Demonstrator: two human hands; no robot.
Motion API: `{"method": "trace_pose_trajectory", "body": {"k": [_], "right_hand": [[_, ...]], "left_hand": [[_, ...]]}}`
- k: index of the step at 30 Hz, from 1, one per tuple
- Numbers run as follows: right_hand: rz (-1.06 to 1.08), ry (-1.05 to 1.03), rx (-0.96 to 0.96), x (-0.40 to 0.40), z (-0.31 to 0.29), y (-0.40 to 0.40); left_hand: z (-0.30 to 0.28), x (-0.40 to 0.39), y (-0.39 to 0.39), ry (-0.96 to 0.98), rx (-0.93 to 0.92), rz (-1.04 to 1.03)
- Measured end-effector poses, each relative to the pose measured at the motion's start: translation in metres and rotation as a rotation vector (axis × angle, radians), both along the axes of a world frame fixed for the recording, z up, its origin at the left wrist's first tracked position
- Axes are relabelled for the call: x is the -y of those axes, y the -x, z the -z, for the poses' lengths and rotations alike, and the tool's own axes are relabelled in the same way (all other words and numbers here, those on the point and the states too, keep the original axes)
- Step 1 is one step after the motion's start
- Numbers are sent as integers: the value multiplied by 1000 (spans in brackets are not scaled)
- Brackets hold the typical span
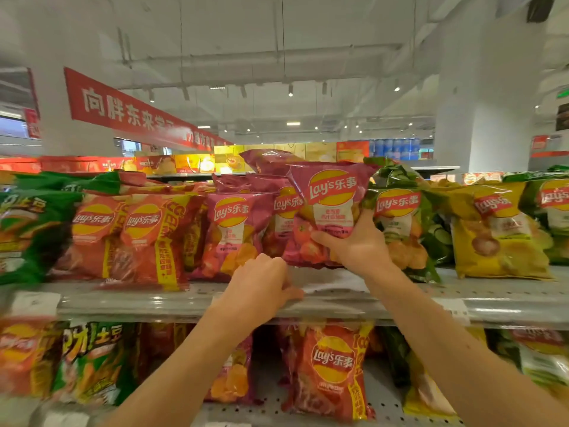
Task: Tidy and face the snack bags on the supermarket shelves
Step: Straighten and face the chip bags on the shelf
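Now | right hand (358, 241) grips pink bag (329, 208) | left hand (261, 285) curled, resting on shelf (400, 300)

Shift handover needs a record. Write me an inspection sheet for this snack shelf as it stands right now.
Surface: grey perforated top shelf, bare patch at its front between the hands; lower shelf below it.
Job's things: pink Lay's bag held up, logo forward; pink bags behind and left; red bags, green bags and yellow bag in the same row, several leaning.
Clutter: nothing seen.
Grippers: right hand grips the pink Lay's bag at its lower part; left hand rests on the shelf edge, fingers curled over it.
Cables: nothing seen.
Surroundings: red banner, white pillar, boxed goods beyond.
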State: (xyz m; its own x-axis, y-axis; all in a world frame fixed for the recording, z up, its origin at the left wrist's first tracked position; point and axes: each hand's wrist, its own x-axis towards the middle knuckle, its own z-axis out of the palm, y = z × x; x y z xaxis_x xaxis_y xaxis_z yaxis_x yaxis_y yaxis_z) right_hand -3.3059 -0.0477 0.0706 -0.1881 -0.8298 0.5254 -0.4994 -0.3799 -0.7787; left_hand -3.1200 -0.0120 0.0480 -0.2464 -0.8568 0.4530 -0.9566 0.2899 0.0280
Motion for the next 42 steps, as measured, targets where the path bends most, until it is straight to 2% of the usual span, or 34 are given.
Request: {"method": "trace_pose_trajectory", "body": {"k": [8,12,19,23,26,29,32,36,39,42], "right_hand": [[-65,-219,65,34,17,-19],[-83,-280,-43,39,18,-17],[-140,-380,-124,38,13,-9],[-118,-372,-263,27,12,7],[-127,-324,-299,12,10,26],[-117,-237,-276,-6,5,60],[-130,-124,-162,-25,4,103],[-25,-34,-118,-47,6,189],[48,-34,-102,-56,8,265],[126,-56,-111,-57,9,337]], "left_hand": [[2,5,0,25,-100,-65],[4,4,-2,24,-119,-60],[6,5,-1,25,-143,-29],[12,5,6,63,-213,-13],[15,1,29,164,-246,-18],[16,-1,67,280,-317,77],[13,0,110,277,-435,195],[15,2,194,268,-574,298],[15,8,262,233,-645,311],[12,19,320,163,-696,238]]}}
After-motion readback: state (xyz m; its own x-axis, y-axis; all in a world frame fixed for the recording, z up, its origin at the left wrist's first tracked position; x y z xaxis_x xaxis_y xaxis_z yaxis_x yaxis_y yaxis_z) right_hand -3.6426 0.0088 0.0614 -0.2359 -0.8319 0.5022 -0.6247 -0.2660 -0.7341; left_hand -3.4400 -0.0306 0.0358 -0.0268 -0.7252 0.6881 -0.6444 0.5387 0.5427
